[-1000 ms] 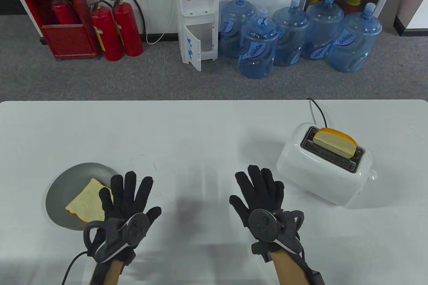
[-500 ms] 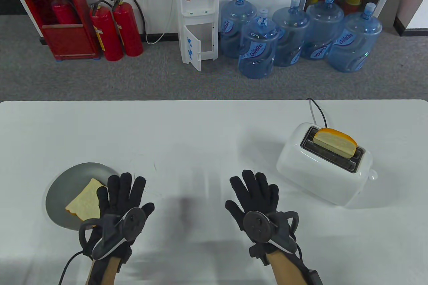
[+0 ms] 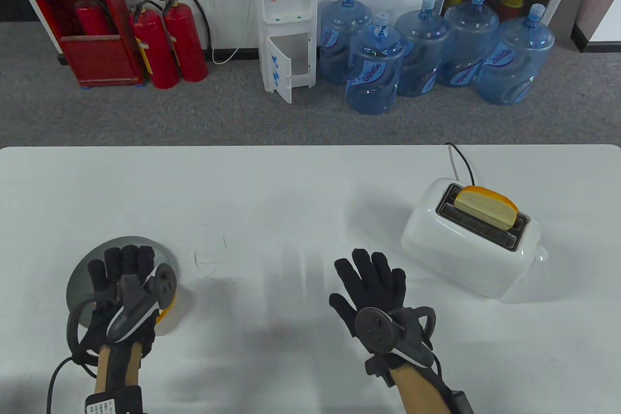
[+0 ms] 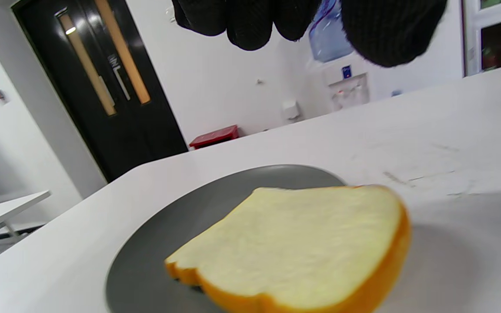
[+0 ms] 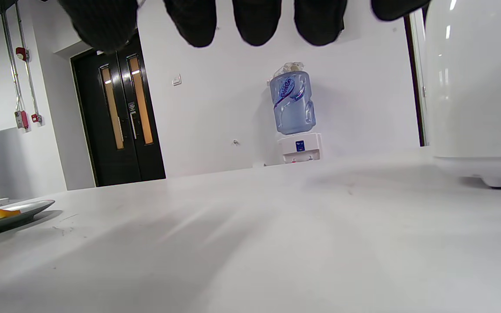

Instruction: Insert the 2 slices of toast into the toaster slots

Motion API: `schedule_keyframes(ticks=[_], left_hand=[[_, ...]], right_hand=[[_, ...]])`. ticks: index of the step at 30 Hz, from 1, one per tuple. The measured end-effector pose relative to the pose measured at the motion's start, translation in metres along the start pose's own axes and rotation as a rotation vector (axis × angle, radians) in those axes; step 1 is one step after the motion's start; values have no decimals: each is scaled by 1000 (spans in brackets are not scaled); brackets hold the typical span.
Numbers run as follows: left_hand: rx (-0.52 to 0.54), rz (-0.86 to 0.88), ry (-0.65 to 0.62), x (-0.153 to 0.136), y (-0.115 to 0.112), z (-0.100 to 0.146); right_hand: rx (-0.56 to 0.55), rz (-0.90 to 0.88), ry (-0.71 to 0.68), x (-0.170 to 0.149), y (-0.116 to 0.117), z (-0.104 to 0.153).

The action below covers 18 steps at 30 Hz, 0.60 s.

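One slice of toast (image 4: pixel 302 243) lies flat on a grey plate (image 3: pixel 160 251) at the table's front left. My left hand (image 3: pixel 121 263) hovers over it with its fingers (image 4: pixel 250 21) held straight above the slice, not touching it. In the table view only an orange sliver of crust (image 3: pixel 165 313) shows beside the hand. The second slice (image 3: pixel 487 207) stands in the far slot of the white toaster (image 3: pixel 456 249) at the right; the near slot (image 3: pixel 478 229) is empty. My right hand (image 3: pixel 371 278) is spread flat and empty, left of the toaster.
The toaster's cord (image 3: pixel 461 161) runs off the table's far edge. Beyond the table stand water jugs (image 3: pixel 373 74), a dispenser (image 3: pixel 286 21) and fire extinguishers (image 3: pixel 170 45). Bare white tabletop (image 3: pixel 271 220) lies between plate and toaster.
My left hand has swung left from beside the plate to above it and now covers the toast. The right hand has barely shifted. Toaster and slices are unmoved.
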<state>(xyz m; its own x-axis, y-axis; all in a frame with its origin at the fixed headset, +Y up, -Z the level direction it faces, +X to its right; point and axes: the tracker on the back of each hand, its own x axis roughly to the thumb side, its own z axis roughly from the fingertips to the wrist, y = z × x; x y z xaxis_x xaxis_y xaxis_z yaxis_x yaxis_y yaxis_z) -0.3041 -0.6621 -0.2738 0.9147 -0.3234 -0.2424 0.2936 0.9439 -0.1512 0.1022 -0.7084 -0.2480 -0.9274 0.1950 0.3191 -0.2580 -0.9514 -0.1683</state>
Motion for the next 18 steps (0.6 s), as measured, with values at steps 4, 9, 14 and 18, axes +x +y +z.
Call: schedule_keyframes(ticks=[4, 9, 14, 18], left_hand=[[-108, 2, 25, -5, -11, -6], [-258, 18, 1, 0, -33, -7], [-340, -13, 0, 8, -51, -6], [-363, 2, 8, 6, -60, -6]], right_hand=[[-2, -5, 1, -1, 1, 0], [-4, -7, 3, -3, 0, 0], [-4, -18, 8, -5, 0, 1], [-6, -24, 7, -6, 0, 1]])
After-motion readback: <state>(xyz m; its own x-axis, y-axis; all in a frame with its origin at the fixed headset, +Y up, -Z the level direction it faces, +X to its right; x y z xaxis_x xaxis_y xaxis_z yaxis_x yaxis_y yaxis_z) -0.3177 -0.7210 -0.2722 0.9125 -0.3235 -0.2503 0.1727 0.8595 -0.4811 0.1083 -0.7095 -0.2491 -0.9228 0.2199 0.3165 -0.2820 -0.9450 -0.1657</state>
